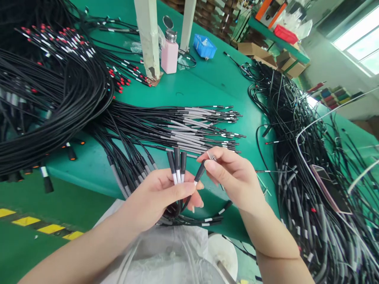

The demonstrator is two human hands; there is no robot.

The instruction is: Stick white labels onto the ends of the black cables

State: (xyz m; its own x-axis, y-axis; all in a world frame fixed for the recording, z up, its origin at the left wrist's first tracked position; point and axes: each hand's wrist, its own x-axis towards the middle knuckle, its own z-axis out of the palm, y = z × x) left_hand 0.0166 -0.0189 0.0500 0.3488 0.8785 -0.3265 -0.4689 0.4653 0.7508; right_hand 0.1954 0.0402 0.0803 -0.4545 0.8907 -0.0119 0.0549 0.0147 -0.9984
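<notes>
My left hand (161, 197) is closed round a small bunch of black cables, with three black sleeved cable ends (177, 161) sticking up above my thumb. My right hand (232, 173) pinches the tip of another black cable end (200, 172) between thumb and fingers, just right of the bunch. Both hands hover over the near edge of the green table (204, 86). The held cables loop down and lie under my hands with white-banded ends (211, 219).
A fan of black cables with grey sleeves (189, 130) lies just beyond my hands. Thick cable bundles with red tips (59, 71) fill the left, tangled cables (310, 177) the right. A pink dispenser bottle (169, 53), white posts and a blue bin (204, 45) stand behind.
</notes>
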